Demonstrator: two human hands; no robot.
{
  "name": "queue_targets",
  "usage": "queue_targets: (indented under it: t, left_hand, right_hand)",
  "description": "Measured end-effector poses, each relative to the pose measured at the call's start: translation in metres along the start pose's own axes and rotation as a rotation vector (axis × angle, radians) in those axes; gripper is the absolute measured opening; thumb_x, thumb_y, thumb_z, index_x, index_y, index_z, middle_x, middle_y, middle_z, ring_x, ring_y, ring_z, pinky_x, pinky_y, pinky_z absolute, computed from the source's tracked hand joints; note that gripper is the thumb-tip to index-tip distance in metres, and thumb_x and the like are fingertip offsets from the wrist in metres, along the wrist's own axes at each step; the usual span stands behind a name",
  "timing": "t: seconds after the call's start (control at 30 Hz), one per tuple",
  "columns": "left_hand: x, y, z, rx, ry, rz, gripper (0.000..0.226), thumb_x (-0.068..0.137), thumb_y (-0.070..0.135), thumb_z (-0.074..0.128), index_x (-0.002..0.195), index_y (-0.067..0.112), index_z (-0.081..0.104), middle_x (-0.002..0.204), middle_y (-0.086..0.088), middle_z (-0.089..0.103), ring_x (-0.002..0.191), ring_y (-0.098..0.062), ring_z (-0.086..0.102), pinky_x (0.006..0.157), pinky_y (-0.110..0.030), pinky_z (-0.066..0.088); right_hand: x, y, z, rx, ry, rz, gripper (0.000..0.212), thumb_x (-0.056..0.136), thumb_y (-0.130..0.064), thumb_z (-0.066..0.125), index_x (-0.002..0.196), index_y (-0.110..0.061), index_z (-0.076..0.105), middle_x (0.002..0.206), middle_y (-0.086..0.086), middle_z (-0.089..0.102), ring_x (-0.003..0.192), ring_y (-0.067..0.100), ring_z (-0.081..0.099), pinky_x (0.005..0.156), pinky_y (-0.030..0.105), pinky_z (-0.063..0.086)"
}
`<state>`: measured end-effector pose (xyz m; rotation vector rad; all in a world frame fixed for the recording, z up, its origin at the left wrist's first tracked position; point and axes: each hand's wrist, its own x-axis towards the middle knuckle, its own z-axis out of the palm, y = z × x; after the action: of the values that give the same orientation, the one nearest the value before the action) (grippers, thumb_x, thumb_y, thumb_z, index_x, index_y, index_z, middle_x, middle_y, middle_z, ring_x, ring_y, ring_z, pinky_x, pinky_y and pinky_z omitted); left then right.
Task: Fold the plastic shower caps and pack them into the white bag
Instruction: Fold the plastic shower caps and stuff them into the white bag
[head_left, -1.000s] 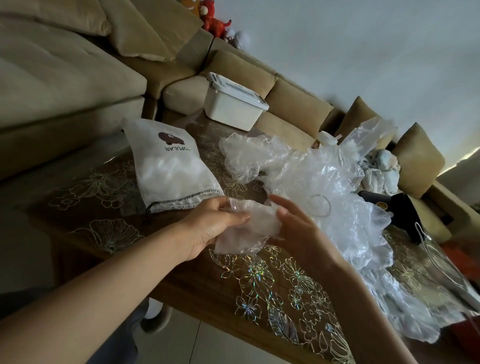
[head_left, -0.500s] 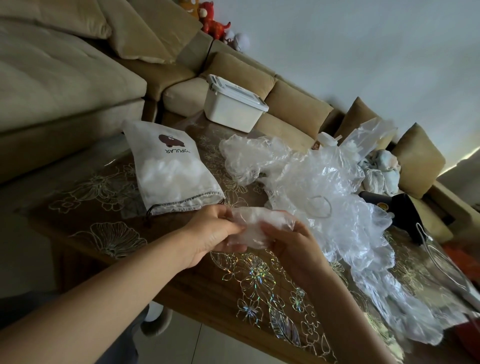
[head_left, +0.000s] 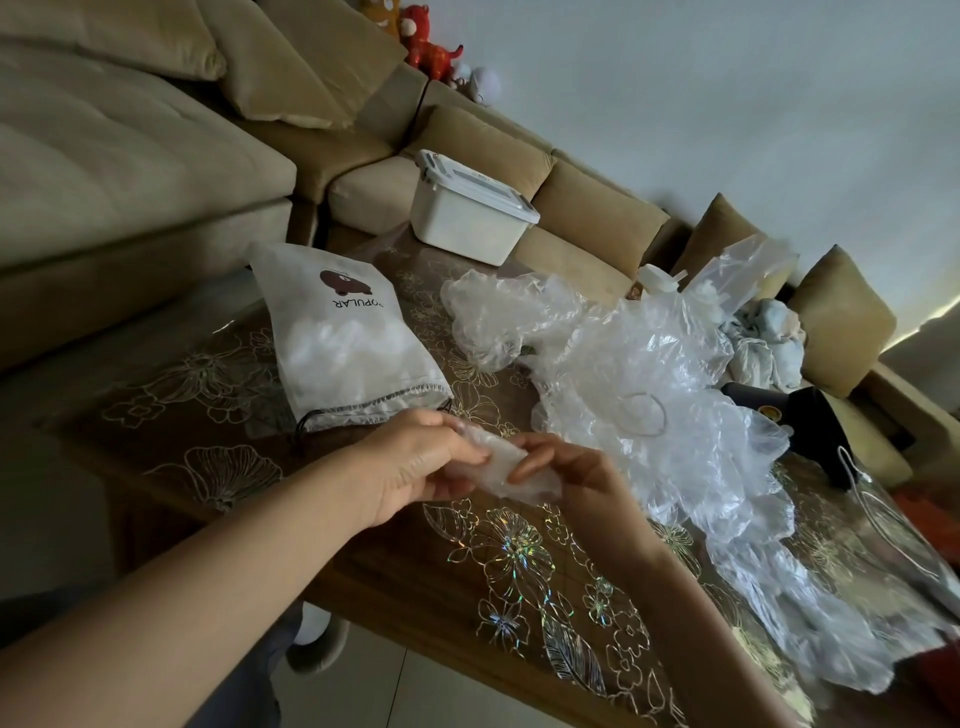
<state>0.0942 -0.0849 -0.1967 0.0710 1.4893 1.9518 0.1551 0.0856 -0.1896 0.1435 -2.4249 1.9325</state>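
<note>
A small folded clear shower cap is held between both hands just above the table. My left hand pinches its left end with thumb and fingers. My right hand grips its right end, one finger lying across the top. The white drawstring bag, printed with a brown figure, lies flat just beyond my left hand, its open mouth with a dark cord facing me and white plastic bulging inside. A big heap of loose clear shower caps spreads across the table to the right.
The wooden table has a clear flower-patterned cover. A white lidded box stands at its far edge. A black device and bundled cloth lie beyond the heap. A beige sofa wraps round the back and left.
The cap in my hands has been folded from a loose wad into a small compact piece. Both hands have drawn closer together and shifted slightly toward the bag's mouth.
</note>
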Motion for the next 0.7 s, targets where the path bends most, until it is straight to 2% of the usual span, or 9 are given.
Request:
queue_targets:
  t: [0.1, 0.2, 0.27, 0.3, 0.37, 0.43, 0.53, 0.6, 0.7]
  left_hand:
    - [0.004, 0.002, -0.005, 0.2, 0.069, 0.129, 0.023, 0.081, -0.004, 0.066, 0.095, 0.014, 0.061, 0.096, -0.008, 0.061, 0.074, -0.014, 0.057, 0.049, -0.015, 0.049]
    - [0.006, 0.002, -0.007, 0.291, 0.065, 0.212, 0.026, 0.082, -0.001, 0.067, 0.101, 0.015, 0.06, 0.095, -0.007, 0.064, 0.074, -0.012, 0.056, 0.047, -0.013, 0.045]
    - [0.008, 0.0, -0.006, 0.329, 0.069, 0.234, 0.028, 0.083, 0.0, 0.067, 0.106, 0.013, 0.059, 0.097, -0.009, 0.065, 0.075, -0.013, 0.057, 0.049, -0.014, 0.046]
    - [0.009, -0.001, -0.005, 0.361, 0.076, 0.249, 0.027, 0.084, 0.0, 0.065, 0.106, 0.013, 0.059, 0.098, -0.01, 0.066, 0.076, -0.014, 0.058, 0.053, -0.016, 0.047]
    - [0.009, 0.001, -0.007, 0.533, 0.135, 0.325, 0.021, 0.086, 0.007, 0.064, 0.103, 0.016, 0.059, 0.102, -0.008, 0.065, 0.084, -0.015, 0.059, 0.068, -0.023, 0.049]
    - [0.004, 0.008, -0.016, 0.803, 0.25, 0.452, 0.017, 0.087, 0.016, 0.063, 0.104, 0.017, 0.059, 0.103, -0.001, 0.064, 0.091, -0.014, 0.059, 0.079, -0.026, 0.049]
    - [-0.002, 0.015, -0.04, 1.291, 0.446, 0.604, 0.033, 0.089, 0.023, 0.06, 0.12, 0.015, 0.052, 0.123, -0.001, 0.052, 0.11, -0.017, 0.049, 0.09, -0.032, 0.044]
    - [0.001, 0.012, -0.055, 1.547, 0.511, 0.559, 0.048, 0.09, 0.031, 0.059, 0.132, 0.017, 0.042, 0.141, -0.003, 0.036, 0.126, -0.022, 0.036, 0.102, -0.037, 0.036]
    - [0.005, 0.006, -0.066, 1.637, 0.5, 0.455, 0.058, 0.091, 0.031, 0.057, 0.14, 0.015, 0.03, 0.154, -0.009, 0.014, 0.141, -0.026, 0.015, 0.113, -0.046, 0.021]
  right_hand:
    - [0.004, -0.005, -0.008, 0.008, 0.077, 0.048, 0.033, 0.058, 0.008, 0.049, 0.064, -0.017, 0.071, 0.091, -0.001, 0.071, 0.087, 0.012, 0.065, 0.069, 0.023, 0.052]
    - [0.013, -0.005, 0.0, -0.03, 0.074, 0.116, 0.023, 0.083, -0.003, 0.061, 0.102, -0.016, 0.065, 0.104, 0.002, 0.069, 0.091, 0.017, 0.065, 0.071, 0.026, 0.052]
    - [0.016, 0.001, 0.009, -0.082, -0.011, 0.149, 0.037, 0.081, -0.018, 0.068, 0.116, -0.012, 0.058, 0.106, 0.006, 0.067, 0.09, 0.019, 0.066, 0.071, 0.026, 0.053]
    - [0.017, 0.004, 0.012, -0.12, -0.023, 0.15, 0.042, 0.078, -0.022, 0.07, 0.117, -0.01, 0.057, 0.103, 0.008, 0.067, 0.086, 0.019, 0.066, 0.07, 0.026, 0.053]
    - [0.019, 0.007, 0.017, -0.16, 0.029, 0.142, 0.037, 0.079, -0.021, 0.072, 0.11, -0.007, 0.06, 0.09, 0.009, 0.066, 0.073, 0.016, 0.064, 0.063, 0.024, 0.051]
    - [0.021, 0.008, 0.02, -0.146, 0.095, 0.17, 0.024, 0.083, -0.014, 0.069, 0.103, -0.004, 0.062, 0.082, 0.008, 0.064, 0.062, 0.011, 0.06, 0.054, 0.021, 0.048]
    - [0.027, 0.012, 0.022, -0.053, 0.161, 0.273, 0.022, 0.084, -0.011, 0.067, 0.103, -0.001, 0.062, 0.08, 0.008, 0.063, 0.055, 0.009, 0.059, 0.048, 0.019, 0.047]
    - [0.029, 0.013, 0.024, -0.044, 0.178, 0.336, 0.021, 0.086, -0.012, 0.066, 0.103, -0.002, 0.062, 0.08, 0.007, 0.062, 0.055, 0.009, 0.059, 0.047, 0.019, 0.045]
    - [0.03, 0.015, 0.029, -0.022, 0.195, 0.36, 0.008, 0.087, -0.011, 0.063, 0.095, -0.007, 0.062, 0.08, 0.006, 0.06, 0.058, 0.01, 0.057, 0.045, 0.018, 0.044]
